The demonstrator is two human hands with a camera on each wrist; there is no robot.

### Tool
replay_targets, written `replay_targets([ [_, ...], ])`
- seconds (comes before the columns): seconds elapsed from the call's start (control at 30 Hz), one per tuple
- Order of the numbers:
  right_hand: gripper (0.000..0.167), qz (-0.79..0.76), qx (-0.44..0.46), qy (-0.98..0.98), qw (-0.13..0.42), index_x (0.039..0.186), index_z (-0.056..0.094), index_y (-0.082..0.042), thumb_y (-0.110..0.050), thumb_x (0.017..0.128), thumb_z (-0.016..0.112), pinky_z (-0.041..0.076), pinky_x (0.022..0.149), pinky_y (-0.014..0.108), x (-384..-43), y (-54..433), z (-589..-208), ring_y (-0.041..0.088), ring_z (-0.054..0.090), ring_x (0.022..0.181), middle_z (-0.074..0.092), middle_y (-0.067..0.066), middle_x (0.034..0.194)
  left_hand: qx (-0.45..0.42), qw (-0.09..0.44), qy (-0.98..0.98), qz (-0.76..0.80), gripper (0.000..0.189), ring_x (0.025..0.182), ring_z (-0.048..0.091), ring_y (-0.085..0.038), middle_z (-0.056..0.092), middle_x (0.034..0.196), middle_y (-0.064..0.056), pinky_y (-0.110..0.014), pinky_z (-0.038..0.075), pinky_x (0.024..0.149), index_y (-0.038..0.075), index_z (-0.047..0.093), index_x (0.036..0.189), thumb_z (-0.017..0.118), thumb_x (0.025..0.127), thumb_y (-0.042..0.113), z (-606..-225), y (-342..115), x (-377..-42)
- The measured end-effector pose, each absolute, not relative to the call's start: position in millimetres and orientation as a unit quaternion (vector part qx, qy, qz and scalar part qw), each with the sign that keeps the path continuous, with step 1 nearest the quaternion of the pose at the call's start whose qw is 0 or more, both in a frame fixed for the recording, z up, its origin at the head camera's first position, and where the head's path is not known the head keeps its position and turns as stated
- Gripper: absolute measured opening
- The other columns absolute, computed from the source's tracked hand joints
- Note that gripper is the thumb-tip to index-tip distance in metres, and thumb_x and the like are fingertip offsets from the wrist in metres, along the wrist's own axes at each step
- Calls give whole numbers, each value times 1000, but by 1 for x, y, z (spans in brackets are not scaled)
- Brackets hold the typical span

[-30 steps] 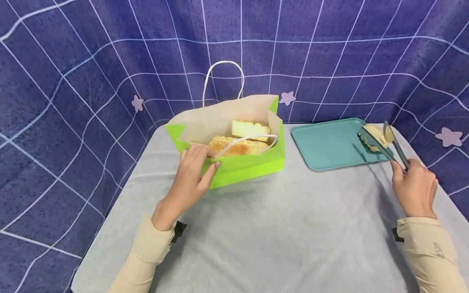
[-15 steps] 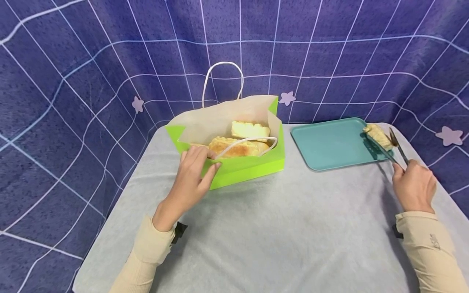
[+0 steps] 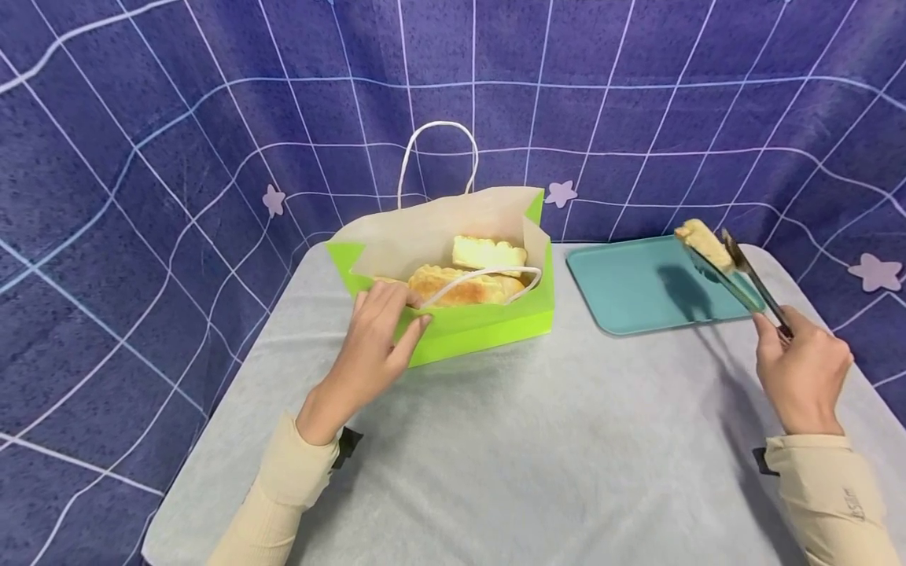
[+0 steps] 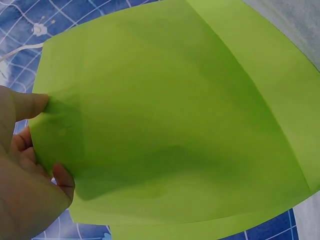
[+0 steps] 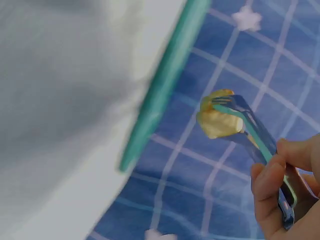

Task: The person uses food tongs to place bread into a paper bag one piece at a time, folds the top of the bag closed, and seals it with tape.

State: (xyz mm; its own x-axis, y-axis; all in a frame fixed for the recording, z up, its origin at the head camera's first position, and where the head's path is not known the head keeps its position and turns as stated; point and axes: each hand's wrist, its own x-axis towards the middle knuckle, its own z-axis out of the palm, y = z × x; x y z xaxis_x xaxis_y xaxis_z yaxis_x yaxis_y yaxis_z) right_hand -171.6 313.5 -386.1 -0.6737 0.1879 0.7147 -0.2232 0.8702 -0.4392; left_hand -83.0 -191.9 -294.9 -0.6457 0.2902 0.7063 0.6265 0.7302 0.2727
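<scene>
My left hand [image 3: 375,334] pinches the near rim of a green paper bag [image 3: 488,326], thumb outside and fingers over the edge. Inside the bag lie golden bread pieces [image 3: 453,286], partly covered by the near white handle [image 3: 488,270]. In my right hand [image 3: 803,365] is a pair of metal tongs [image 3: 757,291], gripped near the rear end. Between the tong tips sits a bread piece [image 3: 708,245], raised over the far right of the teal tray [image 3: 630,295], whose surface carries its shadow. The right wrist view shows the pronged tip [image 5: 227,102] against the bread.
A pale grey cloth covers the table [image 3: 552,456]. Blue grid-patterned fabric [image 3: 510,86] hangs behind and along both sides. The bag's far handle [image 3: 439,126] stands up above its rim.
The tongs have closed on the bread at the tray's right end and lifted it off, moving up and slightly left. My left hand keeps its hold on the bag rim.
</scene>
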Motion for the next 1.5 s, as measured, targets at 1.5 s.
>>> replay_targets([
  [1.5,35,382,220,-736,514,113,72,3,-26,92,70,36,74,7,-109,179,-305,-5,52,74,69,19,81,-261,335,-871,-248,10,94,51,-25,60,94,-5,-39,30,77,5,60,98,66,93,11,-295,-194,-82],
])
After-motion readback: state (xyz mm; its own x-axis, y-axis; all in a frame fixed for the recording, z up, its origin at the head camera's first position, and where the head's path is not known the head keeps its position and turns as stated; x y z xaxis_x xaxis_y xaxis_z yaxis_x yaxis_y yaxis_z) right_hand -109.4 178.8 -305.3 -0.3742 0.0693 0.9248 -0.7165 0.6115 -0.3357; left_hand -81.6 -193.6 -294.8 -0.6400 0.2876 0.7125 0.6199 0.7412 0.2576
